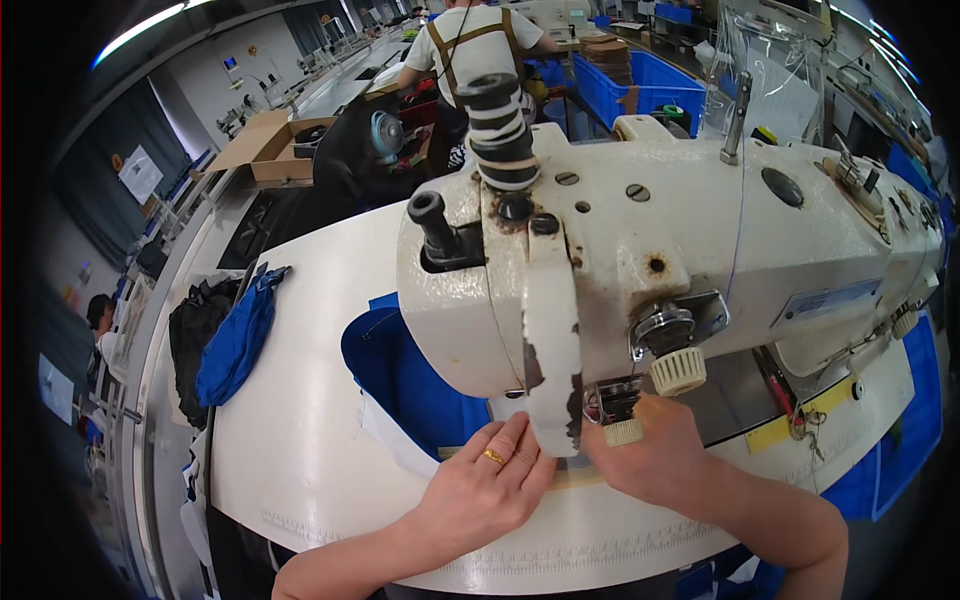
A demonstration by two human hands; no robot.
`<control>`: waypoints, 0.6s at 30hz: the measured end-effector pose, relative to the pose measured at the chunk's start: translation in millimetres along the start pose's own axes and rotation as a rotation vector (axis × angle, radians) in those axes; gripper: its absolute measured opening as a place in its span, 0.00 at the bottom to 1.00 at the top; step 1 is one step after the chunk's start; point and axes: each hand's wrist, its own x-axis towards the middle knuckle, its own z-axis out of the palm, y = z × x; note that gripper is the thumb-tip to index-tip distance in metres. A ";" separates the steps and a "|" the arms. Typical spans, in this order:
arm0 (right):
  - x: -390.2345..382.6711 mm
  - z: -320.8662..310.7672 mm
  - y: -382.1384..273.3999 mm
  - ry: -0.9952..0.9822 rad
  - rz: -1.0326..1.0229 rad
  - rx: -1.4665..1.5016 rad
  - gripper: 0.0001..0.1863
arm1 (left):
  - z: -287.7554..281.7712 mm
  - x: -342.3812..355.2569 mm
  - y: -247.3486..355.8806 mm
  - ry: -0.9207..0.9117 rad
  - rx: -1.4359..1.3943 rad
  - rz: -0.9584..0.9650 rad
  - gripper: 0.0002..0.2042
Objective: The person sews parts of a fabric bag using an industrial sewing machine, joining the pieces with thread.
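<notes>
A white industrial sewing machine (600, 230) with worn, chipped paint fills the middle of the view. Under its head lies a rounded blue fabric piece (400, 375) with a pale layer along its near edge. My left hand (488, 485), a gold ring on one finger, lies with fingers stretched out and pressed down beside the blue piece, close to the needle area. My right hand (650, 450) reaches in from the other side. Its fingers are hidden behind the machine's head and tension parts, so what they touch does not show.
Blue cloth (240, 335) and black cloth (195, 340) hang over the table's left edge. Red-handled snips (775, 385) lie right of my right hand. Blue bins stand at the right and back. Behind the machine another person (475, 45) works near an open cardboard box (275, 150).
</notes>
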 end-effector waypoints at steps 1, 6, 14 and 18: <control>-0.6 0.5 0.0 -0.020 0.003 -0.016 0.05 | -0.7 0.3 -0.5 -0.013 0.010 -0.009 0.19; -5.6 4.9 3.4 -0.079 -0.011 0.016 0.05 | -4.5 2.0 -1.9 -0.055 -0.002 -0.026 0.18; -3.6 14.1 2.2 0.014 0.010 0.010 0.04 | -4.0 3.3 -6.4 -0.035 0.002 -0.040 0.18; -1.3 12.1 1.8 0.010 0.036 0.024 0.04 | 0.6 3.5 -6.2 0.005 -0.013 -0.075 0.17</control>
